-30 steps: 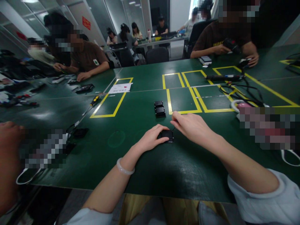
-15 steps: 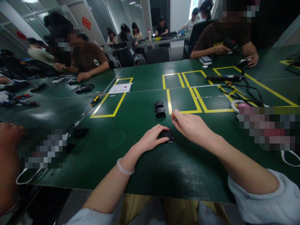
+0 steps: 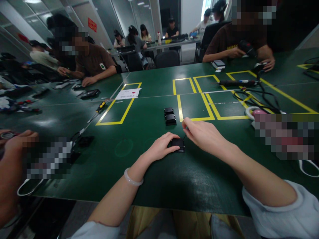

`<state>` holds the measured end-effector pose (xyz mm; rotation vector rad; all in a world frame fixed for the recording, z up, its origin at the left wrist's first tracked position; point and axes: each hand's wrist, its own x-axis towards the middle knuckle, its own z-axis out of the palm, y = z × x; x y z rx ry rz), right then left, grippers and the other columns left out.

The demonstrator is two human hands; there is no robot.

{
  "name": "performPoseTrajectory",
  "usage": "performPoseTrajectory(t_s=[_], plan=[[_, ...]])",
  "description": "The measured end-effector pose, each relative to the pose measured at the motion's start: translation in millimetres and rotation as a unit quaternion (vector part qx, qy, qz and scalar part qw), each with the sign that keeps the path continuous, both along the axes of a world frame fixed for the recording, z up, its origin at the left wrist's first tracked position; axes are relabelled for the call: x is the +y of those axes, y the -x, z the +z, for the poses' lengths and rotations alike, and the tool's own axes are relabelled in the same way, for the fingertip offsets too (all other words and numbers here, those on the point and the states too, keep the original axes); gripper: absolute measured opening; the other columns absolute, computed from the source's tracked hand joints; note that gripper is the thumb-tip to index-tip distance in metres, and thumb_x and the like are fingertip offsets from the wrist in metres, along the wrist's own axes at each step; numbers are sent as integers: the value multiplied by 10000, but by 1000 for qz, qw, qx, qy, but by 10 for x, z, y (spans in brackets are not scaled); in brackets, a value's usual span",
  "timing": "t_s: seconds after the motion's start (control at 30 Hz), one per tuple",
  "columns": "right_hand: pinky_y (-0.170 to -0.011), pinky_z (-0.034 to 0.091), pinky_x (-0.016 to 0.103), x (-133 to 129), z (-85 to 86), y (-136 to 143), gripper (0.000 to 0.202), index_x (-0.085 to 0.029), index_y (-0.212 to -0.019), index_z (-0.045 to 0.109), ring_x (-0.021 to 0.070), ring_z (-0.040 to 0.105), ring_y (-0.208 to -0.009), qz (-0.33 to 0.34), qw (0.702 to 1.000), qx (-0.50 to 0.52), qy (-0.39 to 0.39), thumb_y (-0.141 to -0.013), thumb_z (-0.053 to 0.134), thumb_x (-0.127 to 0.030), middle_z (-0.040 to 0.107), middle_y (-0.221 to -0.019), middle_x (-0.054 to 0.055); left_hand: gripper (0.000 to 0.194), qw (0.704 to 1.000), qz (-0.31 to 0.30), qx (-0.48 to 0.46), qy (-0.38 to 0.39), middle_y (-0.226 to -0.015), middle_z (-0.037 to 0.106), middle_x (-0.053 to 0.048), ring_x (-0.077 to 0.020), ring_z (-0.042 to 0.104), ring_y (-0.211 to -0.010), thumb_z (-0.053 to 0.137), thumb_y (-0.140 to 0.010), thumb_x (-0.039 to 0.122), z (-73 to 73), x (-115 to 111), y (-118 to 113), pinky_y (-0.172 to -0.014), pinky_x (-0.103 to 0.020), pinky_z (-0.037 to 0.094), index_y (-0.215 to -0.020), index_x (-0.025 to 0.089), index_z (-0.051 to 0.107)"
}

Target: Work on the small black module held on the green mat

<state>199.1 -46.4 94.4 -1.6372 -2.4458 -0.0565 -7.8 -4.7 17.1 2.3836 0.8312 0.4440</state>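
On the green table (image 3: pixel 149 179), my left hand (image 3: pixel 161 145) grips a small black square part (image 3: pixel 178 143) between thumb and fingers, pressing it against the surface. My right hand (image 3: pixel 205 133) is pinched around a thin dark rod (image 3: pixel 184 136), perhaps a hex key; most of it is hidden by the fingers. The rod's lower end meets the right edge of the black part. Just beyond my hands stand two similar black parts (image 3: pixel 170 116) in a row, one behind the other.
Yellow tape rectangles (image 3: pixel 196 119) mark the table. To the left lie a yellow-black screwdriver (image 3: pixel 101 107) and a blurred-out device (image 3: pixel 51 157); a neighbour's hand (image 3: pixel 21 146) is at the left edge. Black cables (image 3: pixel 264 96) and a pink item (image 3: pixel 259 113) lie right. Co-workers sit opposite.
My two hands and the black part have hardly moved. At the left edge, the neighbour's hand has come further into view, holding a round dark object.
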Motion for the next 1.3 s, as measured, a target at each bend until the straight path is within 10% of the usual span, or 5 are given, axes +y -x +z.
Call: performPoseTrajectory(t_s=[1.3], plan=[[-543, 262, 278, 14, -23, -9, 171, -186, -1020, 496, 197, 633, -684, -6, 1000, -8, -2, -973, 361, -280, 677, -806, 44, 315, 1000, -2, -3, -1, -1140, 582, -66, -225, 575, -1057, 562, -931, 389, -2, -4, -9, -928, -352, 458, -1199, 225, 548]])
